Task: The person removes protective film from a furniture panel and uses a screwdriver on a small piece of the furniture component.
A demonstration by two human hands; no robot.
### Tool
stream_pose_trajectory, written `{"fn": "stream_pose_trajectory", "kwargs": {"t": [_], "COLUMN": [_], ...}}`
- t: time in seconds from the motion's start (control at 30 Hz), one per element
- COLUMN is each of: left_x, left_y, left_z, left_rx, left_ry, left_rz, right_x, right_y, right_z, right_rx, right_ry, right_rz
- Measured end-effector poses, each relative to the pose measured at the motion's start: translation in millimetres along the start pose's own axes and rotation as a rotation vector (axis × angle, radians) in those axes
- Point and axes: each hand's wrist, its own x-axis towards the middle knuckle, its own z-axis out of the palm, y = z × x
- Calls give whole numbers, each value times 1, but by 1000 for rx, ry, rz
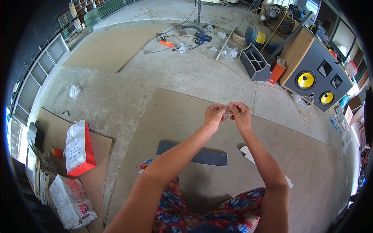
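My left hand (216,115) and my right hand (239,113) are raised close together over the brown board (167,112) on the floor. The fingers of both are pinched, and a small pale, see-through piece shows between them, too small to name. Below my left forearm a dark grey flat strip (210,157) lies on the board, partly covered by that arm. A white strip (248,155) lies on the board beneath my right forearm, which hides its middle.
A red and white bag (79,149) and a white package (73,202) lie at left. Farther off are a second board (112,46), a blue power tool (203,38), a grey divided tray (254,64), an orange box (277,70) and a large speaker (316,73).
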Motion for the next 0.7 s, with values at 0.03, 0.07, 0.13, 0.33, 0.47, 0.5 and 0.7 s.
{"fn": "stream_pose_trajectory", "kwargs": {"t": [0.03,0.07,0.13,0.33,0.47,0.5,0.7], "left_x": [-2,-4,-1,-2,-8,-8,5], "left_y": [3,6,7,16,26,30,62], "left_z": [3,5,2,-4,-2,-3,-20], "left_rx": [34,68,63,25,153,177,424], "left_ry": [54,108,133,104,60,19,98], "left_rz": [-8,-16,-38,-129,-159,-195,-16], "right_x": [0,0,-4,-18,-9,-8,-8], "right_y": [-1,-1,-8,-27,-15,-16,-9], "right_z": [1,2,7,17,8,6,1], "right_rx": [-23,-47,-93,-375,-393,-393,-507], "right_ry": [1,2,-14,-20,-2,-3,-26], "right_rz": [-28,-56,-142,-446,-480,-487,-263]}}
